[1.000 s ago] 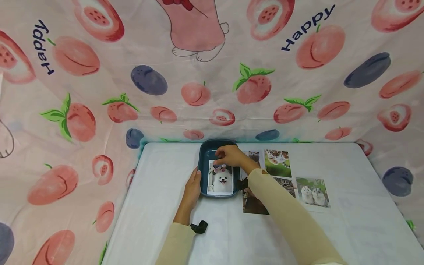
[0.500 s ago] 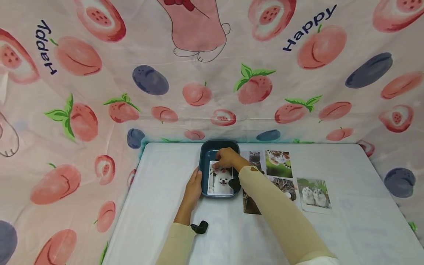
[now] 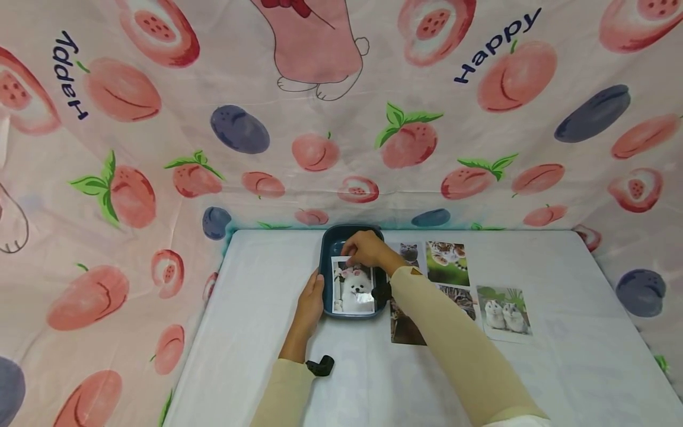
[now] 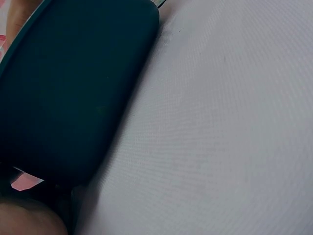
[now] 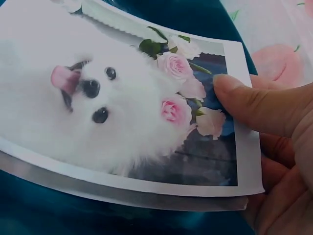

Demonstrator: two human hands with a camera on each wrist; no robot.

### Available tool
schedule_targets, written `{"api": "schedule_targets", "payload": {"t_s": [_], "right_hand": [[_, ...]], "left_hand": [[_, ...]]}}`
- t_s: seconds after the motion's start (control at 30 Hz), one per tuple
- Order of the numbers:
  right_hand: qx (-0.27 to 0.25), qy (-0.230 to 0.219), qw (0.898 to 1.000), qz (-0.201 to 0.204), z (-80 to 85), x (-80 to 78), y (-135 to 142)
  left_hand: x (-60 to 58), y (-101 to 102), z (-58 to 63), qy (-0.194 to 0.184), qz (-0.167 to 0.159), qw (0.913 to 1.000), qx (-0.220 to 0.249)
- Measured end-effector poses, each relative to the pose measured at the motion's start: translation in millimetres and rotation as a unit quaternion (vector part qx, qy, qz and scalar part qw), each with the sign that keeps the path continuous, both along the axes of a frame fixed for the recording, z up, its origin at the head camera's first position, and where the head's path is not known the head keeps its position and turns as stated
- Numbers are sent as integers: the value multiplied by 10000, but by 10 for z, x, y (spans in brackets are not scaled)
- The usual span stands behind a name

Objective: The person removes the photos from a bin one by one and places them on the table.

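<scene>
A dark blue-green tray [image 3: 325,252] stands at the back of the white table, with a photo of a white dog [image 3: 354,290] in it. My right hand [image 3: 367,249] pinches that photo at its top end. In the right wrist view the thumb [image 5: 254,105] lies on the print and the fingers are underneath. A second sheet edge [image 5: 122,198] shows below the dog photo, which bends slightly. My left hand [image 3: 310,301] holds the tray's left side, its thumb near the rim. The tray's outer wall [image 4: 73,93] fills the left of the left wrist view.
Right of the tray lie several animal photos: a tiger cub print [image 3: 447,263], a grey cat print [image 3: 409,253], a tabby print [image 3: 460,298] and a print of two white rodents [image 3: 505,313]. My right forearm [image 3: 453,338] partly covers some. A fruit-patterned cloth [image 3: 363,130] hangs behind.
My right hand came down from over the dog photo to its top end and now pinches it. The photo has shifted slightly left and catches glare. My left hand stays on the tray.
</scene>
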State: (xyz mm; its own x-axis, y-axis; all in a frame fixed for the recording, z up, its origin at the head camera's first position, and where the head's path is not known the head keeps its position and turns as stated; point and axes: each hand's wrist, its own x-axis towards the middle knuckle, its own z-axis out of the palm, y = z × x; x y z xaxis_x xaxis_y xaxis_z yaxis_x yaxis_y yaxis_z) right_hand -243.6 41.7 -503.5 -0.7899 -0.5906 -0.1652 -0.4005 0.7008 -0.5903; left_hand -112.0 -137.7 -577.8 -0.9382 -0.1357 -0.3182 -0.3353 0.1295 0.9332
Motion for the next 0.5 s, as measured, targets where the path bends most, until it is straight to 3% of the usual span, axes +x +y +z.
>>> {"api": "schedule_targets", "payload": {"t_s": [0.5], "right_hand": [[-522,185,9985,-3,63,23,131]], "left_hand": [[4,2,10,-57,5,10000,-64]]}}
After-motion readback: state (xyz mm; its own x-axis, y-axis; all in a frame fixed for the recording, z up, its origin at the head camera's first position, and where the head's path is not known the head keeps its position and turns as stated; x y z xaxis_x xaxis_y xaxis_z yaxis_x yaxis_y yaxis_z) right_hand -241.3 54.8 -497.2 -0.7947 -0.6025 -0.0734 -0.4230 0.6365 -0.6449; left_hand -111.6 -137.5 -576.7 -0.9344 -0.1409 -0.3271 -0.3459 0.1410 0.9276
